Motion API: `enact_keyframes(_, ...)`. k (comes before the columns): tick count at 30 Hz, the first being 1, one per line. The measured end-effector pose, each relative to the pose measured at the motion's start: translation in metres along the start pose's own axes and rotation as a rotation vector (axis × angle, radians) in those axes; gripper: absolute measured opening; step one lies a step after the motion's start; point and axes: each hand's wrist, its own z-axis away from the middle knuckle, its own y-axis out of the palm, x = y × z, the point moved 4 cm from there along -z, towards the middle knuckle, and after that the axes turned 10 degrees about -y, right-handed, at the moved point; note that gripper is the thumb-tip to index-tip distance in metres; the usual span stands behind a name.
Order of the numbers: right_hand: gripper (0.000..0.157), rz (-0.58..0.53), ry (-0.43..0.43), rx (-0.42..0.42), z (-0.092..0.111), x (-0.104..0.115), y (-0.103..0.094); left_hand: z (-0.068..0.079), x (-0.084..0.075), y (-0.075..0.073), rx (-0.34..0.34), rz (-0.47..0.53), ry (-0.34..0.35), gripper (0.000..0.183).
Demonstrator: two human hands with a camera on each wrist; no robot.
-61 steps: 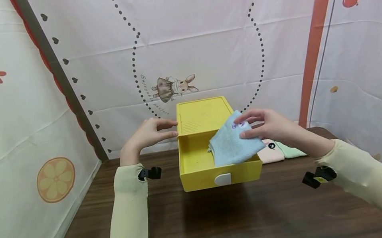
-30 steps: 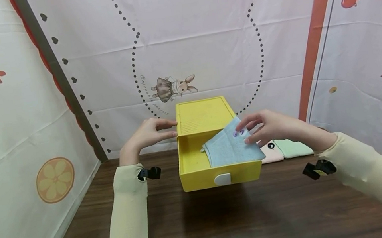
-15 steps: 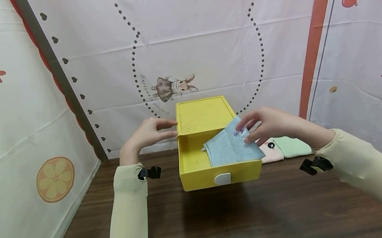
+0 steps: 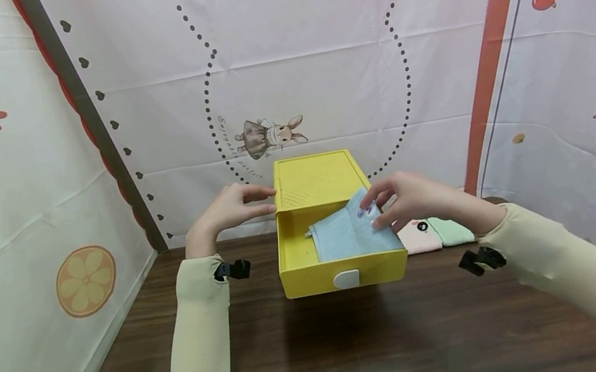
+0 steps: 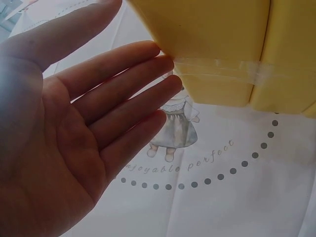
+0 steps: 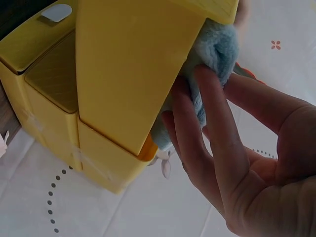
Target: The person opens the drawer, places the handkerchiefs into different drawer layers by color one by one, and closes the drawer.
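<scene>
A yellow drawer box (image 4: 317,180) has its upper drawer (image 4: 310,280) pulled out toward me. In the drawer's right part lies a light blue towel (image 4: 341,237) with a purple print, its right edge raised. My right hand (image 4: 410,199) pinches that edge over the drawer's right side; in the right wrist view the towel (image 6: 217,49) bunches against the fingers beside the drawer wall. My left hand (image 4: 233,208) rests its fingertips at the box's left side. In the left wrist view its fingers (image 5: 123,94) are straight, reaching the box corner.
A pink folded cloth (image 4: 419,236) and a mint green one (image 4: 453,230) lie on the dark wooden table (image 4: 354,354), right of the box. Printed fabric (image 4: 307,84) hangs behind and on both sides. A lower drawer with a white handle (image 6: 57,12) is closed.
The right hand has lowered the towel into the drawer and shifted it left, so it lies flatter. The left hand and the box have stayed in place.
</scene>
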Motion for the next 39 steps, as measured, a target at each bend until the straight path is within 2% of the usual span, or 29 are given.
enact_keyframes(16,0.036,0.000,0.030,0.023,-0.009,0.002,0.005,-0.001,0.001,0.000,-0.001,-0.002,-0.004,0.051)
enact_keyframes(27,0.034,0.021,0.007,0.065,-0.010,0.004,0.008,-0.002,0.001,0.000,0.002,-0.003,0.002,0.051)
enact_keyframes(39,0.031,0.032,0.033,0.114,-0.017,0.002,0.011,0.000,0.000,0.000,-0.005,0.007,-0.003,0.051)
